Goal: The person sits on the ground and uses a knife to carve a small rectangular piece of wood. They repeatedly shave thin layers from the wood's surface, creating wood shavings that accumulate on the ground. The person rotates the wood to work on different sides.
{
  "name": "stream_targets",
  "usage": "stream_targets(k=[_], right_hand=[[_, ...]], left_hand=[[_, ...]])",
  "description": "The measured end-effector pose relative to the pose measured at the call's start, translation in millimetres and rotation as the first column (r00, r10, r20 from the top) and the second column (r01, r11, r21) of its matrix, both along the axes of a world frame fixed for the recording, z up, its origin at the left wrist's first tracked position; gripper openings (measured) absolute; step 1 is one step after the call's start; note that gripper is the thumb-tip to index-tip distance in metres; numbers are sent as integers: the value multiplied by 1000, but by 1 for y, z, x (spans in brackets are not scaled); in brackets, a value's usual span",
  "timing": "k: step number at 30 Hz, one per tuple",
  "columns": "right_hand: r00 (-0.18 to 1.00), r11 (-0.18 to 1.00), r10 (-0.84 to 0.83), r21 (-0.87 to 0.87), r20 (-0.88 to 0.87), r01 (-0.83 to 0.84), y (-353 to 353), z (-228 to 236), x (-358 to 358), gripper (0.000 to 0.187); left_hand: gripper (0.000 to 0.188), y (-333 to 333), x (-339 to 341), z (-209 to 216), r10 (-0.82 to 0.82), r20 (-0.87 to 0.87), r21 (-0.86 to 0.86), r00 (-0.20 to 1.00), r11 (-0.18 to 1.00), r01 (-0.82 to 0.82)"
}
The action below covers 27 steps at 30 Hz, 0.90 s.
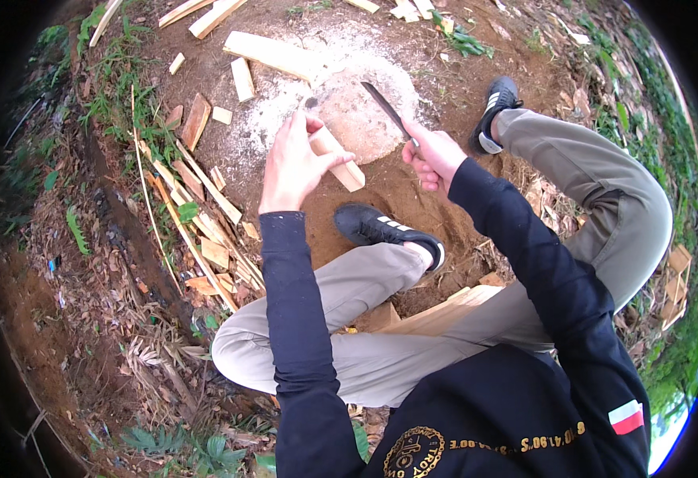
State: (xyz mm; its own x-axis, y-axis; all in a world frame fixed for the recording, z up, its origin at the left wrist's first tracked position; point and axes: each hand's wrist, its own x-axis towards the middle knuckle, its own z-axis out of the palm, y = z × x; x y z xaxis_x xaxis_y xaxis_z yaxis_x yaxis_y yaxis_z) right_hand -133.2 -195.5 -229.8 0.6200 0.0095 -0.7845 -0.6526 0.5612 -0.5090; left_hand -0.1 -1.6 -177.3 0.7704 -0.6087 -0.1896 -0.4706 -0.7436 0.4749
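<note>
My left hand (295, 163) is closed on a short, pale wood block (339, 165), its thumb lying across the near side and the fingers partly hidden behind. The block slants, its lower end pointing toward me. In my right hand (437, 157), the fingers wrap round the handle of a long dark-bladed knife (382, 103). The blade points up and to the left, apart from the block. Below both hands lies a round, pale surface (373, 119) dusted with white; I cannot tell whether it is a stump or a stone.
Several split wood pieces (273, 54) lie beyond the round surface. More sticks and offcuts (205, 231) are heaped on the left. A long plank (445, 312) rests beneath my legs. My shoes (381, 227) stand on brown soil, with leaves and plants around.
</note>
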Motion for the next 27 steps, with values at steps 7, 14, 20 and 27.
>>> stream_targets(k=[7,14,20,27], right_hand=[[945,819,193,-574,262,-8,8,6,2,60],[822,250,533,-965,200,72,35,18,-4,42],[818,132,562,-990,120,55,35,7,-6,51],[803,109,583,-991,124,74,42,8,-1,49]], left_hand=[[47,2,-14,12,198,246,-266,949,955,-131],[44,-7,-27,-9,243,63,-271,968,938,-218],[46,-8,-27,-5,268,-54,-175,962,946,-274],[40,-16,-32,10,252,-61,-100,966,961,-257]])
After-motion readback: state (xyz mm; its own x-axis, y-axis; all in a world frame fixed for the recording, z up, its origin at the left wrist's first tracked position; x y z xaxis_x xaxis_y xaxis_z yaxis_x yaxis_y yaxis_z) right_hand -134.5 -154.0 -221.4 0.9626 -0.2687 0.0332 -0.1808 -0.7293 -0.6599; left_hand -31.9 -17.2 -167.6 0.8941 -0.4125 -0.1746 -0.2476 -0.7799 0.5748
